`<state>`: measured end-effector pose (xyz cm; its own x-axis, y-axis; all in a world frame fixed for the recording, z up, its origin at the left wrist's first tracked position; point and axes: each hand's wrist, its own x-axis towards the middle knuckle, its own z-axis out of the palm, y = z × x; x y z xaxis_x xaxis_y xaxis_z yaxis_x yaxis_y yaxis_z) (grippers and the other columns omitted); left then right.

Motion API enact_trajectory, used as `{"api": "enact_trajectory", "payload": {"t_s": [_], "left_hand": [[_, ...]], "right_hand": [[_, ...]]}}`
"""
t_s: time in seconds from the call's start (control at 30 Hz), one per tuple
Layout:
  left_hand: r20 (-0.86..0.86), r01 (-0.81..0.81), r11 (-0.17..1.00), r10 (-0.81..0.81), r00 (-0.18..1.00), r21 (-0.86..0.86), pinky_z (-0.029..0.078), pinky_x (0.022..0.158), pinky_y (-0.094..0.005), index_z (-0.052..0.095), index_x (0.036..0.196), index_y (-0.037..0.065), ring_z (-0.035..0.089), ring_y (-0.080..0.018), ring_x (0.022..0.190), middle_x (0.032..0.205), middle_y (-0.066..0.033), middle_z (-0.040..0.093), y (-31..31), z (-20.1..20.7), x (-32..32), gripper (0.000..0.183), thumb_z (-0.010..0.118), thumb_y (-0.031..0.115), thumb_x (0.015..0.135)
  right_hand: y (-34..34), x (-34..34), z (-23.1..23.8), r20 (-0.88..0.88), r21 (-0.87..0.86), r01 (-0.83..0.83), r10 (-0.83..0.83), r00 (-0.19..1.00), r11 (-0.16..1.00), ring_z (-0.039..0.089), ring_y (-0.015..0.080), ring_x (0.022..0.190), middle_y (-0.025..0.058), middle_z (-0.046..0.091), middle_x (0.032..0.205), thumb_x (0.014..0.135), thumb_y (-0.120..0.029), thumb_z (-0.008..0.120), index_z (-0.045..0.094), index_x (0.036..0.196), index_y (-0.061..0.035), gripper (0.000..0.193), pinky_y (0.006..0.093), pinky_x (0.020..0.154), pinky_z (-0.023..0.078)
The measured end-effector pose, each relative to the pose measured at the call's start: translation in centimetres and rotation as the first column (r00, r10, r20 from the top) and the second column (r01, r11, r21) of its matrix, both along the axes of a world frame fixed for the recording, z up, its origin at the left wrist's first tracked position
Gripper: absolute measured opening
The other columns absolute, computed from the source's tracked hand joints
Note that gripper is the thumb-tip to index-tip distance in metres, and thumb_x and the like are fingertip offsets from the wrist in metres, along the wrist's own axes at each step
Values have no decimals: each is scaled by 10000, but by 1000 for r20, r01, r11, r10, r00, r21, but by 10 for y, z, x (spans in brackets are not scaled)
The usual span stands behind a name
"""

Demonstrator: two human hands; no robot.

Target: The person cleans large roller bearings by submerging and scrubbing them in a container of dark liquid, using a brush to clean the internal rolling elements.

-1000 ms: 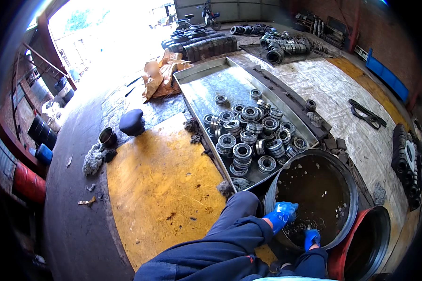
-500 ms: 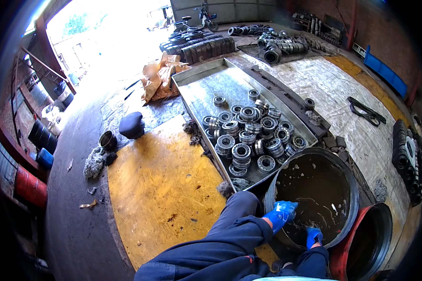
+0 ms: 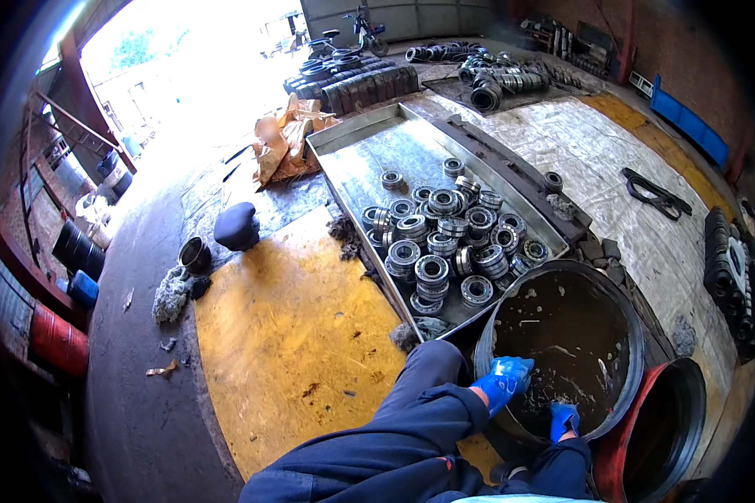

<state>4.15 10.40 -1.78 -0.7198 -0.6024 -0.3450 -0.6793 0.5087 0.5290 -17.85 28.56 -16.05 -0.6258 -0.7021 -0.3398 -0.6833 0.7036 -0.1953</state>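
My left hand (image 3: 505,382), in a blue glove, is over the near left side of a round drum (image 3: 485,339) holding murky brown liquid (image 3: 572,335). Its fingers look curled together; whatever they hold, if anything, is hidden. Close to the drum's near edge, my right hand (image 3: 564,420), gloved in blue too, reaches down to the liquid, and its fingers are hidden. Pale streaks and bits float on the surface around both hands. Just beyond the drum, many metal roller bearings (image 3: 432,269) lie piled in a long shallow metal tray (image 3: 352,138).
A red drum (image 3: 621,436) stands against the right side of the liquid drum. Left of my legs lies a yellow floor sheet (image 3: 294,335), with a dark padded stool (image 3: 236,226) and a small pot (image 3: 195,254) beyond. More bearings (image 3: 512,82) are stacked at the back.
Both hands stay in nearly the same place over the drum. The floating streaks and bits have shifted across the liquid. The view has moved slightly.
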Motion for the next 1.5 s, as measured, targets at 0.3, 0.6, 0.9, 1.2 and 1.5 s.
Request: {"api": "enact_trajectory", "payload": {"t_s": [0.3,0.6,0.9,1.2,1.5], "left_hand": [[-62,-30,995,24,998,-90,547,801,-500,642,1118,138,684,-376,984,1036,-146,719,2,-21,-2,295,586,281,866],[-137,-32,991,14,990,-132,543,813,-505,641,1151,130,677,-379,995,1051,-149,714,4,-26,0,342,605,307,861],[-90,-39,996,31,995,-85,541,817,-508,633,1147,131,677,-374,1001,1068,-149,710,3,-25,0,342,607,306,854],[-91,11,996,-19,996,-91,543,808,-506,629,1136,126,676,-385,985,1026,-150,715,3,-3,-15,331,609,301,855],[-113,-1,997,-8,994,-81,541,804,-506,635,1116,118,675,-380,990,1051,-156,712,2,-7,-10,318,605,295,853]], "right_hand": [[-35,13,10,-210,527,-322,488,847,786,691,269,1081,-12,744,1118,920,-291,586,762,1065,-301,228,502,838,531],[-17,6,5,-187,360,-235,317,930,903,714,280,1004,57,752,1071,927,-266,582,776,1036,-235,225,496,801,530],[6,7,10,55,-102,-36,42,998,994,696,364,1021,200,726,1046,905,-410,616,773,1041,-107,368,482,839,530],[-30,-22,-30,-281,513,-371,560,779,774,677,309,1106,78,724,1161,903,-371,623,759,1112,-144,338,467,890,551],[25,-16,-27,-95,-171,-14,-2,996,985,715,330,918,113,747,1001,904,-248,606,770,988,-127,220,442,825,564]]}}
